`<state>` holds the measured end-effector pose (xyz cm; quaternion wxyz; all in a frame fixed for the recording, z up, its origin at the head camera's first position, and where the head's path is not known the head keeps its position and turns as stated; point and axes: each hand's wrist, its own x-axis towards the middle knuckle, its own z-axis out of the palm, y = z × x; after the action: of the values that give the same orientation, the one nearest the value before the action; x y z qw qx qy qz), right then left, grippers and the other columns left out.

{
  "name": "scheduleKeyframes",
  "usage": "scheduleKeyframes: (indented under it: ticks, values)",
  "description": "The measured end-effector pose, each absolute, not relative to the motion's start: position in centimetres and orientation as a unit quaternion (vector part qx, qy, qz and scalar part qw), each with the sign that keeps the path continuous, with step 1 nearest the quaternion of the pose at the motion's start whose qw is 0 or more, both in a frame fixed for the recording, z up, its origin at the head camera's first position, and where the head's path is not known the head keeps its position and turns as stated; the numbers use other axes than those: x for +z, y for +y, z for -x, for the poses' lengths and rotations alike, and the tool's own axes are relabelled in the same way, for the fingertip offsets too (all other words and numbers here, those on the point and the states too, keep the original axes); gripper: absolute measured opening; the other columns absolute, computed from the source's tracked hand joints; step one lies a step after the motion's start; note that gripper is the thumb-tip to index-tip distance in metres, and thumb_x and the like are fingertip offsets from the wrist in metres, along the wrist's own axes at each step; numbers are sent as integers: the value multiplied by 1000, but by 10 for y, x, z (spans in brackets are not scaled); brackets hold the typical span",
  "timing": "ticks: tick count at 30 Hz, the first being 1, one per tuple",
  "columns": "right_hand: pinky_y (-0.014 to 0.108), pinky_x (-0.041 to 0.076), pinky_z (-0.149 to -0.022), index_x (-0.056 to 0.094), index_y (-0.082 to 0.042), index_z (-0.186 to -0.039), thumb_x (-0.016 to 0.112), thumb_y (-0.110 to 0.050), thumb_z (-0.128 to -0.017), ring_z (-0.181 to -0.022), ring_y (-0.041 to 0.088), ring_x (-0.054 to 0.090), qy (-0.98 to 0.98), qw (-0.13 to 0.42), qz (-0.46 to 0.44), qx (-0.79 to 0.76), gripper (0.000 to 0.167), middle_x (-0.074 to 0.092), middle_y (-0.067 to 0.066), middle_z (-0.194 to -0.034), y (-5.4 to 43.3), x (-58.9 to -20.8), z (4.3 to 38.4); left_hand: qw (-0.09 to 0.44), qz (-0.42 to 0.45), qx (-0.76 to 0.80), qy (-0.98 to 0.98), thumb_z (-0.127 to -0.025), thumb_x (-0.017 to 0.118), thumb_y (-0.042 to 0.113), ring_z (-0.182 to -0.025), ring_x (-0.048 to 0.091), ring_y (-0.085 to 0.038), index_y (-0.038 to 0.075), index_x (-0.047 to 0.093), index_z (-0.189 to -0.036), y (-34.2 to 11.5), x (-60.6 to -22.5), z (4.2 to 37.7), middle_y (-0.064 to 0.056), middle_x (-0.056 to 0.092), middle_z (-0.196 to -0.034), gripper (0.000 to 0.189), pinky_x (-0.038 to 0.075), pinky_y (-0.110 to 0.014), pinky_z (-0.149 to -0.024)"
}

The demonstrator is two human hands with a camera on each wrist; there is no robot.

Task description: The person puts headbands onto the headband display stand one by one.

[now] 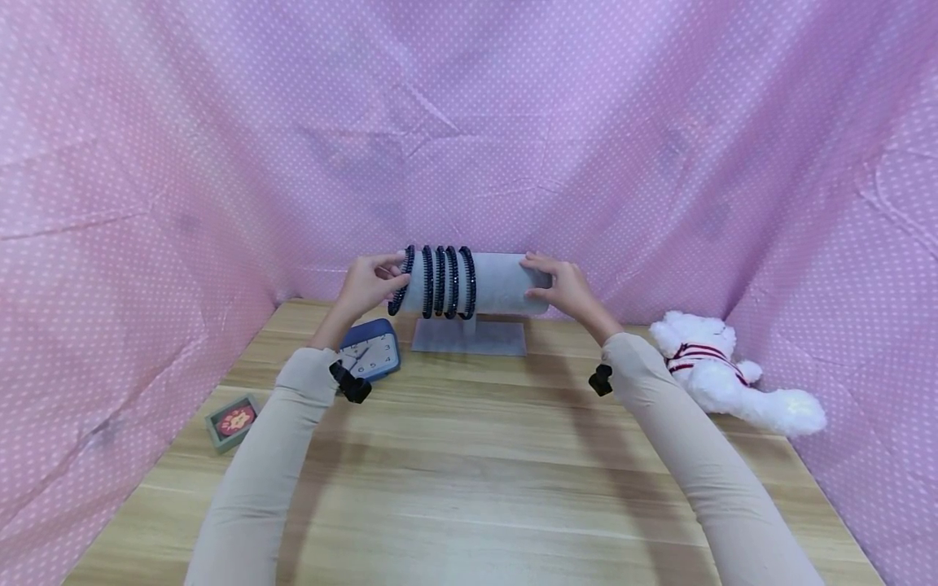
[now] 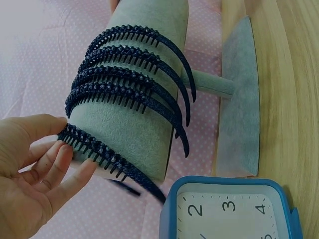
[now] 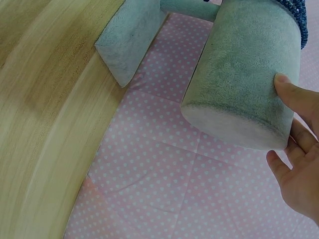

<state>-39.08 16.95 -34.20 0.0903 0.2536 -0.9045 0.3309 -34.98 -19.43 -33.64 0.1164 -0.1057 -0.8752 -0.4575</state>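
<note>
A grey velvety display stand (image 1: 506, 285) holds its padded roll sideways above a flat base. Several dark beaded headbands (image 2: 134, 69) with comb teeth sit around the roll's left half. At the roll's left end, my left hand (image 1: 366, 286) pinches the outermost headband (image 2: 107, 153) between thumb and fingers. That headband is tilted and set apart from the others, with its lower arms past the end of the roll. My right hand (image 1: 570, 286) grips the bare right end of the roll, thumb on the near side and fingers around the far side, partly hidden in the right wrist view.
A blue clock (image 1: 370, 352) stands just below my left wrist. Farther left lies a small green-framed box (image 1: 233, 422) with a red and yellow picture. On the right is a white plush toy (image 1: 707, 366) with red stripes. Pink dotted cloth (image 1: 469, 146) encloses the wooden table (image 1: 469, 472).
</note>
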Motion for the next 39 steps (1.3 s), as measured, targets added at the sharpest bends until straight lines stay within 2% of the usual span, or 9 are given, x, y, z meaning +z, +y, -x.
scheduleKeyframes:
  ticks: [6,12,16,20,24,31,35,39]
  values:
    - [48,28,-128,60,-9,-142,81,-9,-86,-150,30,39,-905,90,-254,328,61,46,9,-157,170,-342,391,106,103,-460,-876,-97,68,13,-98,66,-26,-1,59,-139,-195,-336,350,-20,67,-112,45,60,-16,-66]
    - [48,28,-128,59,-9,-143,81,-9,-86,-150,30,39,-906,92,-253,325,61,46,9,-157,169,-341,390,109,116,-456,-876,-96,69,10,-101,66,-29,1,59,-141,-197,-336,351,-20,67,-112,46,58,-14,-67]
    - [48,28,-127,60,-9,-142,81,-9,-86,-150,31,39,-907,93,-253,323,61,46,9,-157,169,-341,390,108,129,-450,-877,-95,70,9,-106,65,-30,3,60,-141,-201,-335,352,-20,68,-114,48,56,-16,-73]
    - [48,28,-127,59,-8,-142,81,-9,-86,-150,31,39,-906,93,-254,325,61,46,10,-157,170,-341,390,115,141,-441,-879,-93,73,9,-111,64,-33,3,61,-139,-203,-333,352,-21,67,-120,48,53,-23,-80]
    - [48,28,-128,59,-8,-142,81,-9,-85,-150,31,39,-905,93,-257,326,61,46,10,-157,169,-341,390,118,151,-435,-880,-90,75,5,-117,62,-38,1,60,-139,-205,-331,351,-23,63,-128,51,56,-33,-86]
    - [47,28,-128,60,-8,-142,81,-9,-85,-150,30,39,-903,96,-261,328,61,47,9,-157,169,-342,391,99,154,-420,-889,-87,78,3,-128,54,-38,6,57,-144,-209,-331,354,-18,52,-146,61,58,-51,-96]
    - [47,28,-128,59,-7,-143,81,-9,-85,-150,30,38,-902,93,-262,330,61,46,10,-157,170,-342,392,82,166,-426,-885,-87,78,0,-135,47,-39,5,53,-147,-209,-330,356,-17,47,-151,65,54,-53,-105]
    - [48,28,-128,58,-7,-143,81,-9,-85,-150,31,38,-903,94,-263,328,62,45,11,-158,170,-343,393,71,182,-423,-885,-86,77,-2,-140,42,-40,4,49,-149,-208,-329,356,-18,42,-156,69,52,-54,-108]
